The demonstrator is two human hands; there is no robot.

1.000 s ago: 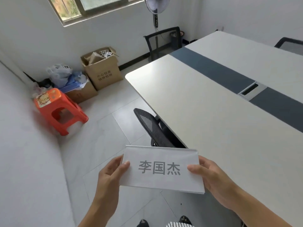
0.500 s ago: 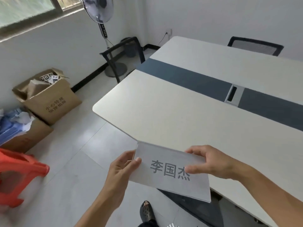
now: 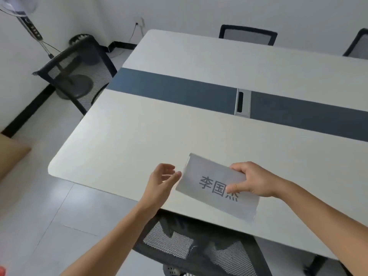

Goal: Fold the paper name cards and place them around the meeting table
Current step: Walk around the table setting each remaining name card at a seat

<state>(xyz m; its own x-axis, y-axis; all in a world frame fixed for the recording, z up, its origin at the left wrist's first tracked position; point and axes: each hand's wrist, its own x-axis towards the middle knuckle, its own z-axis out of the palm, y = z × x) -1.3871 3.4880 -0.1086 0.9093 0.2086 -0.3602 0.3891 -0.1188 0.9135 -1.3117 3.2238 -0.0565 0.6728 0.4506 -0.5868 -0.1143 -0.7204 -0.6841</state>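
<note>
name card [image 3: 217, 189]: last character under right hand [image 3: 253, 180] | fan [image 3: 31, 29]: cropped

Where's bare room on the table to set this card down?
Bare white table from the near edge to the dark strip, and beyond it toward the far chairs. Crowded only where the right hand holds the name card.

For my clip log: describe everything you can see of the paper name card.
The name card is a rectangular pale grey paper sheet, flat rather than standing, printed with three large dark Chinese characters. It sits at an angle over the near edge of the meeting table. The right hand pinches its right part, thumb covering part of the last character. The left hand is open beside its left edge, apparently not touching. Whether it rests on the table is unclear.
</note>
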